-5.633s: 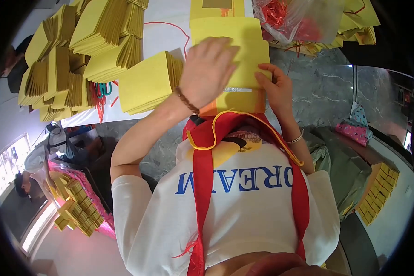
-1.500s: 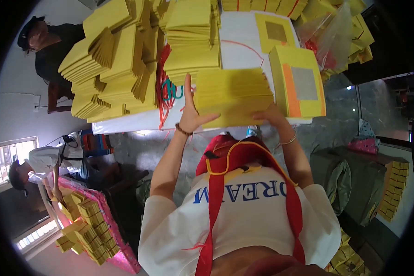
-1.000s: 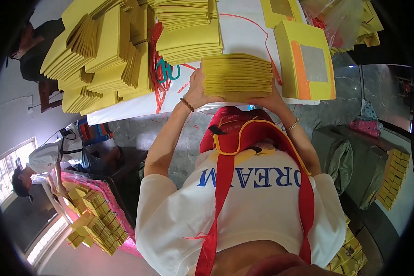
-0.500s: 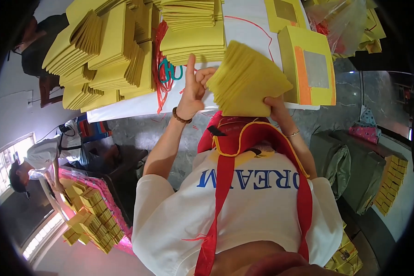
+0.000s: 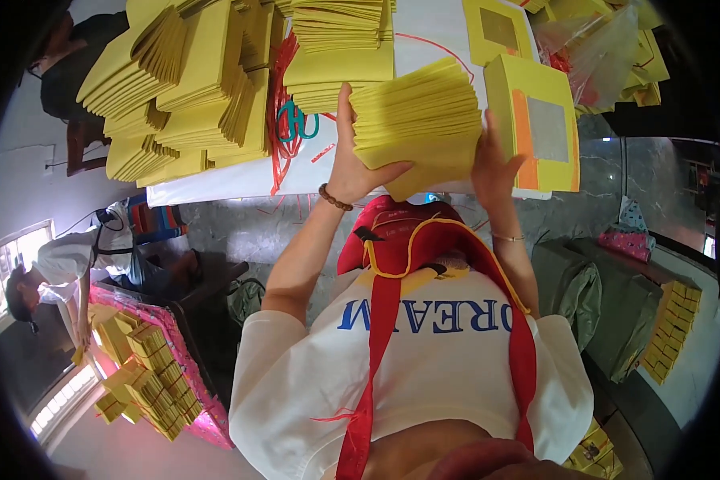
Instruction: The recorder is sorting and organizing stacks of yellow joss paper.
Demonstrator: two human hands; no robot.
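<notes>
A thick stack of folded yellow paper (image 5: 420, 128) is held over the table's near edge, its layered edges fanned toward the far side. My left hand (image 5: 358, 160) grips its left side, with the thumb across the near face and the fingers along the edge. Flat against the right edge is my right hand (image 5: 494, 164), its fingers pointing up and its thumb out to the right; together the two hands hold the stack. Left of my left hand, teal-handled scissors (image 5: 296, 124) lie beside a bundle of red string (image 5: 282, 88).
Large piles of folded yellow paper (image 5: 200, 88) cover the table's left, with another pile (image 5: 340, 64) ahead. A yellow box (image 5: 532, 120) with an orange strip stands right, near a clear plastic bag (image 5: 592, 48). Another person (image 5: 88, 256) works lower left beside yellow bundles (image 5: 152, 360).
The stack has turned from slanted to nearly upright. My left hand, free before, has moved in and taken its left side; my right hand has shifted from the lower corner up its right edge.
</notes>
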